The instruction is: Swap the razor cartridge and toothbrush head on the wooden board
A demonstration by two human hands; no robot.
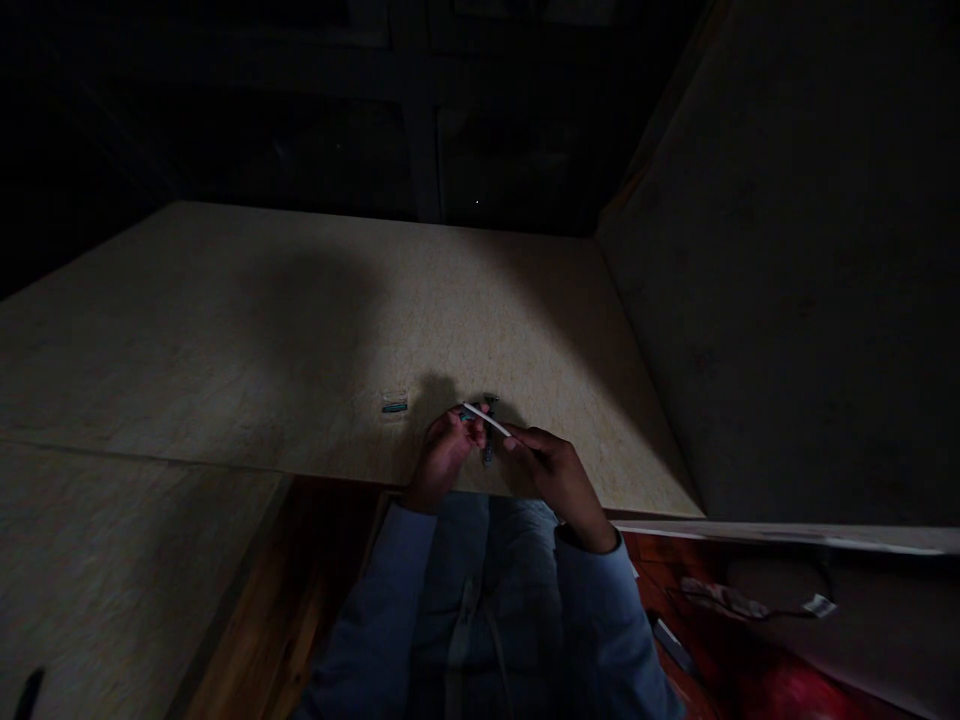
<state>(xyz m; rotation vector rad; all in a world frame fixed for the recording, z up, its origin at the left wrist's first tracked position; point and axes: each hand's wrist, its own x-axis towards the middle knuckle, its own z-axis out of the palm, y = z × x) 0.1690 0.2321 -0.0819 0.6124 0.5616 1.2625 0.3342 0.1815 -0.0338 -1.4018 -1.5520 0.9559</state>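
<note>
My left hand (pixel 442 452) is closed, fingers pinched around a small teal piece (pixel 466 414) whose kind I cannot make out. Between the thumb and fingers of my right hand (pixel 556 470) is a slim white stick (pixel 489 419), slanting up to the left. Its far tip meets the teal piece at my left fingertips. Behind the stick, a dark T-shaped object like a razor (pixel 488 455) lies on the table, partly covered. Left of my hands sits a small clear plastic case (pixel 394 397) with a teal strip inside.
The pale table (pixel 465 300) runs back to dark window panes (pixel 510 160). A dark wall or panel (pixel 810 280) borders it on the right. At lower left is another pale surface (pixel 90 560). A grey bag-like item (pixel 862 620) with a strap lies at lower right.
</note>
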